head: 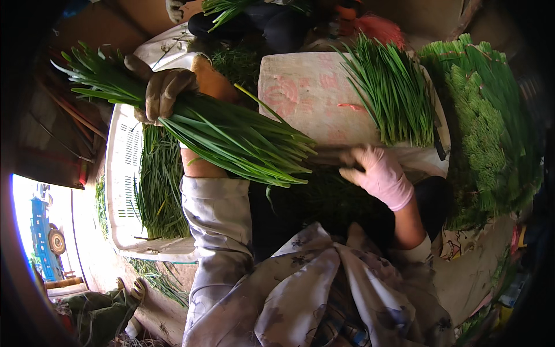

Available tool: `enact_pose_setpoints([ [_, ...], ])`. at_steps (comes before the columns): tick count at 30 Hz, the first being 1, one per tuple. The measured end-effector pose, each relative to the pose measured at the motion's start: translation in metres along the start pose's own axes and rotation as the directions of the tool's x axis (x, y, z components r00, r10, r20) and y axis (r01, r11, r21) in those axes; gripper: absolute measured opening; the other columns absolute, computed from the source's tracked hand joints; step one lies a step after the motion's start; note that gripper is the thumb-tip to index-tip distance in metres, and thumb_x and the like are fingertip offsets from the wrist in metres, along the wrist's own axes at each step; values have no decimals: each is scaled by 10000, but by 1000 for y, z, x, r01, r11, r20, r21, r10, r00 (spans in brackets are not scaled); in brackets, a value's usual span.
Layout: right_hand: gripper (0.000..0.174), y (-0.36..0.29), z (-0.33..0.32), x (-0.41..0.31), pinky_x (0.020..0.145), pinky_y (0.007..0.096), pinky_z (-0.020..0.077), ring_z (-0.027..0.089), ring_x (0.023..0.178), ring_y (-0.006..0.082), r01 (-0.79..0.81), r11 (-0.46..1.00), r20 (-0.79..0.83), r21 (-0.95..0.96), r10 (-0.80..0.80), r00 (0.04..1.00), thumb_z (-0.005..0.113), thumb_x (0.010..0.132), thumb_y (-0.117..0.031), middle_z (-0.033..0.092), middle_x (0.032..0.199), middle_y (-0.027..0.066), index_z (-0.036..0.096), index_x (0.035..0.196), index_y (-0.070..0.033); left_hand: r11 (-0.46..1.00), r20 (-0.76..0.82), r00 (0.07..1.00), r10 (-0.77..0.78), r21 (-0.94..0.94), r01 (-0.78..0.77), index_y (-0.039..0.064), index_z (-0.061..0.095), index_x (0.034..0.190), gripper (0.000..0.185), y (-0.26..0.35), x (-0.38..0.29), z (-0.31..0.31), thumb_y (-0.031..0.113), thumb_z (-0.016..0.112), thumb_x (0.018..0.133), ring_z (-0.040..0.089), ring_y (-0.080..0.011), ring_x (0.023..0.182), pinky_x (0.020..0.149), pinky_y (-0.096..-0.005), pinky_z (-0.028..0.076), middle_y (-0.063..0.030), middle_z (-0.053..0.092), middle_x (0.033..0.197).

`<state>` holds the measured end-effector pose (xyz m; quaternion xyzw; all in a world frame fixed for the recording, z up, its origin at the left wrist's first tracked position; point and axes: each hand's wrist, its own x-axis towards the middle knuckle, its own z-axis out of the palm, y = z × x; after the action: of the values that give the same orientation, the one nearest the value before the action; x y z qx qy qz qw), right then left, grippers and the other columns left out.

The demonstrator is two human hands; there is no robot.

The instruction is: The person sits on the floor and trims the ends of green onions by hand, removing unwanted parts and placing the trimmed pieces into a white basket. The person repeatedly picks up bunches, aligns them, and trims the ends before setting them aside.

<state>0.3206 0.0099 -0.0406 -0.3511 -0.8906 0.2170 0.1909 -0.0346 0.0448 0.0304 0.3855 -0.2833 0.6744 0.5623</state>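
A loose bunch of green garlic chives [234,134] is gripped near its leafy end by my left hand [167,93], which wears a soiled glove. The cut ends point right, over my lap. My right hand [375,175], in a pink glove with bare-looking fingertips, is blurred and holds nothing that I can see. Its fingers are apart, just below the front edge of a pale board [303,95] with faded red print. On the board's right part lies another pile of chives [394,95]. A small red strip [351,106] rests left of that pile.
A white plastic crate [125,165] with more chives [162,186] stands at left. Tied bundles [485,126] are stacked at right. A dark-handled tool [439,143] lies on the board's right edge. Another person's gloved hand [174,11] shows at top, near red netting [377,28].
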Motion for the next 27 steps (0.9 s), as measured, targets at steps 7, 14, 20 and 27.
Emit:
enact_pose_setpoints([
  [7, 195, -34, 23, 57, 677, 290, 540, 657, 811, 179, 435, 884, -529, 170, -290, 797, 757, 780, -33, 666, 922, 60, 633, 929, -59, 1000, -1, 1000, -13, -21, 13, -17, 384, 1428, 686, -15, -13, 0, 95, 662, 812, 445, -70, 597, 958, -328, 419, 76, 483, 669],
  [14, 135, -2, 7, 12, 635, 310, 517, 636, 712, 171, 83, 35, -85, 996, 59, 995, 677, 914, -166, 683, 811, 90, 619, 908, -44, 996, -38, 998, 51, 82, -48, -25, 384, 1422, 677, 14, -6, 3, 96, 655, 814, 448, -76, 614, 962, -332, 417, 73, 483, 684],
  [20, 211, 15, -5, 8, 711, 292, 540, 664, 776, 143, -300, 770, 311, 563, 139, 940, 640, 932, -153, 711, 899, 105, 659, 1044, 24, 997, -4, 998, 57, 44, -57, -33, 385, 1418, 670, 7, -19, 5, 98, 649, 816, 450, -82, 629, 966, -334, 416, 71, 484, 696],
  [27, 249, -16, 43, 46, 794, 303, 516, 651, 869, 176, -311, 73, 308, 947, 57, 950, 668, 883, -116, 682, 930, 87, 618, 1098, -2, 998, -4, 998, 69, 12, -68, -41, 386, 1412, 662, -1, -24, 8, 100, 643, 819, 452, -88, 646, 971, -338, 414, 69, 484, 711],
])
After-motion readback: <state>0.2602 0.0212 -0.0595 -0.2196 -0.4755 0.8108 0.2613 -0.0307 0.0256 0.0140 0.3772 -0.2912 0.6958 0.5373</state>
